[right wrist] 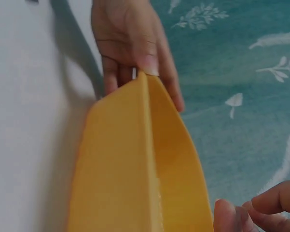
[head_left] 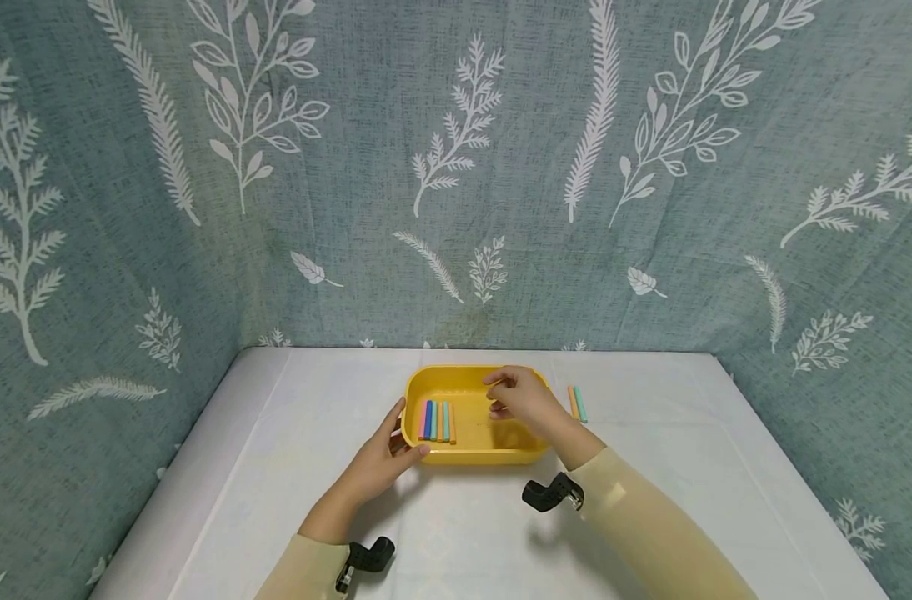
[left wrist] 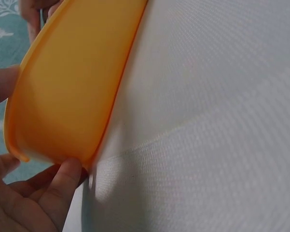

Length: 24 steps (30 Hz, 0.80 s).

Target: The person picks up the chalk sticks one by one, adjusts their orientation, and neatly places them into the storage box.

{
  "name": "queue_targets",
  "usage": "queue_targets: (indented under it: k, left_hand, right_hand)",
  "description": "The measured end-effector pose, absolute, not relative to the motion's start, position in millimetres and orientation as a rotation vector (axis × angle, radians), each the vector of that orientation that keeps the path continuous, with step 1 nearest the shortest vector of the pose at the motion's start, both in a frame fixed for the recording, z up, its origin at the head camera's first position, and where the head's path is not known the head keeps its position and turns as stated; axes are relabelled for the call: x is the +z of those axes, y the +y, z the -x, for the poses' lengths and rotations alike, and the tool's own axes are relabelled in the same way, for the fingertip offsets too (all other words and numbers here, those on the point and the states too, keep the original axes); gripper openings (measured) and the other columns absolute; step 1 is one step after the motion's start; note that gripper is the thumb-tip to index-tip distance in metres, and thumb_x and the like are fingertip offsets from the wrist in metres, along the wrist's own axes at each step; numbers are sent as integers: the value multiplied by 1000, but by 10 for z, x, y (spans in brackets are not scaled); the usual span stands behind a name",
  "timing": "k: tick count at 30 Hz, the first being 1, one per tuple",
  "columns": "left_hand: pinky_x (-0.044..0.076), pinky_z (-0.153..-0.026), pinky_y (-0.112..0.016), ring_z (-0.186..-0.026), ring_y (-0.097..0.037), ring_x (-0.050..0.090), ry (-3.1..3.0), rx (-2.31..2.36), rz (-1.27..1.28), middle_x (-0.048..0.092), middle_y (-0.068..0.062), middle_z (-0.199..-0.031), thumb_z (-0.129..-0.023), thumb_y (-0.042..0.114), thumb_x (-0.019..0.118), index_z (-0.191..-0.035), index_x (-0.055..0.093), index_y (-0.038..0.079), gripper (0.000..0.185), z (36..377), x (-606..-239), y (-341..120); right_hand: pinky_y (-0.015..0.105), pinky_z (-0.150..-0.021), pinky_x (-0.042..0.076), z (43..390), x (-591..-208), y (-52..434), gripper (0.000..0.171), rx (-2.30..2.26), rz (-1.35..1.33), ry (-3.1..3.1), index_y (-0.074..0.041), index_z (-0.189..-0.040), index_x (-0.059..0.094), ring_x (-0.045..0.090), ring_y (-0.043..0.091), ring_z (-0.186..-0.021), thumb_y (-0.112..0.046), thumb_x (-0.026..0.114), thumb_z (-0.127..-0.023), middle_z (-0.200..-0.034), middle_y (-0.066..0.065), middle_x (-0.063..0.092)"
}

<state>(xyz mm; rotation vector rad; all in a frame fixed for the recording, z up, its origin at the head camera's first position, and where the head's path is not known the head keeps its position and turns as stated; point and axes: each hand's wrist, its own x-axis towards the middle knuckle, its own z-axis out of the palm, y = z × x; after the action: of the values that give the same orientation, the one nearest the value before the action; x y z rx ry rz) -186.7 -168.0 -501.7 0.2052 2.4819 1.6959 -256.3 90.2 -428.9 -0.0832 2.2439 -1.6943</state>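
A yellow tray point(head_left: 456, 372) stands on the white table, and several coloured chalk sticks point(head_left: 437, 421) lie side by side in its left half. My left hand point(head_left: 405, 435) grips the tray's near left corner, thumb on the front rim and fingers along the left wall; the left wrist view shows that hand point(left wrist: 38, 203) against the tray wall point(left wrist: 72, 82). My right hand point(head_left: 503, 398) hovers over the right half of the tray with curled fingers point(right wrist: 260, 210). Whether they pinch anything is hidden. In the right wrist view the tray point(right wrist: 120, 164) fills the middle.
An orange and a teal chalk stick point(head_left: 577, 403) lie on the table just right of the tray. A leaf-patterned curtain point(head_left: 456, 167) closes in the back and both sides. White cloth point(head_left: 463, 533) covers the table in front of the tray.
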Motion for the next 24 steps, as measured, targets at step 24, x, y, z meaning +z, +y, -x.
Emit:
queue_targets:
  k: [24]
  left_hand:
    - [41, -111, -44, -137, -36, 46, 2489, 1678, -203, 35, -18, -157, -93, 30, 74, -163, 9, 20, 95, 1866, -5031, -1681]
  right_hand:
    - [29, -73, 60, 2495, -4306, 1610, 27, -1737, 16, 2445, 8, -124, 59, 63, 18, -77, -6, 56, -101, -107, 22, 59]
